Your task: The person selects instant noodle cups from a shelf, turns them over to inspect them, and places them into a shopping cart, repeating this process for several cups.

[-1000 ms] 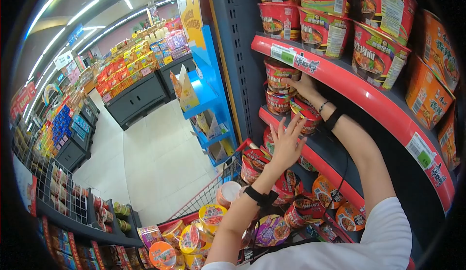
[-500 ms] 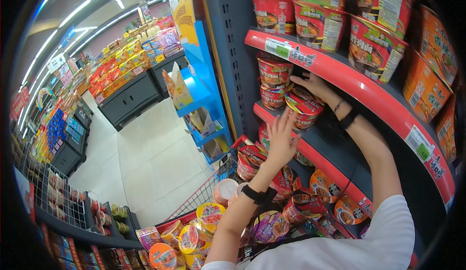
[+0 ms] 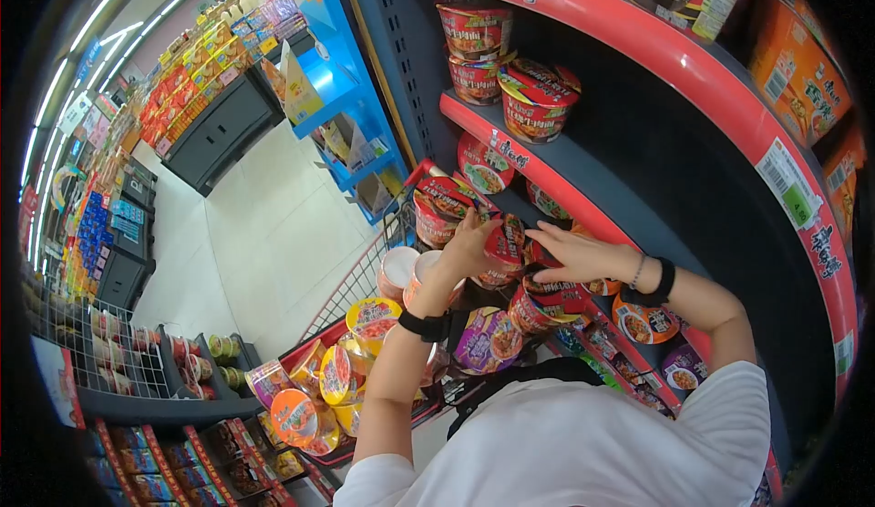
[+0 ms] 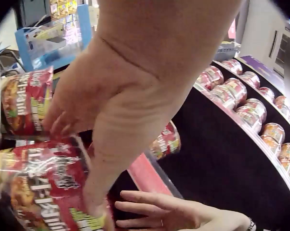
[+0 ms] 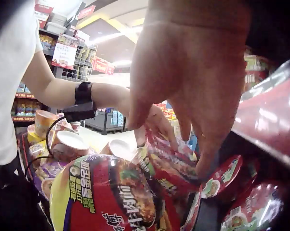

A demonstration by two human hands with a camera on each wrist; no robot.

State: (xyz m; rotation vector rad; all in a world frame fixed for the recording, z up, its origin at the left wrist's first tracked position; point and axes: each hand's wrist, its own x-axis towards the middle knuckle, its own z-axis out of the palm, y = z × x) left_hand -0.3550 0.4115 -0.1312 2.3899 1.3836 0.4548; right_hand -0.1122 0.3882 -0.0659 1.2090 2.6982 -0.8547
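A bare left hand (image 3: 465, 252) touched a round, shiny red noodle cup (image 4: 44, 185) — its grip unclear — as the bare right hand (image 3: 588, 261) hovered nearby, fingers outstretched

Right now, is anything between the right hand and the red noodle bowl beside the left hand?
Nothing visible stands between the right hand and the red noodle bowl beside the left hand; the way looks open.
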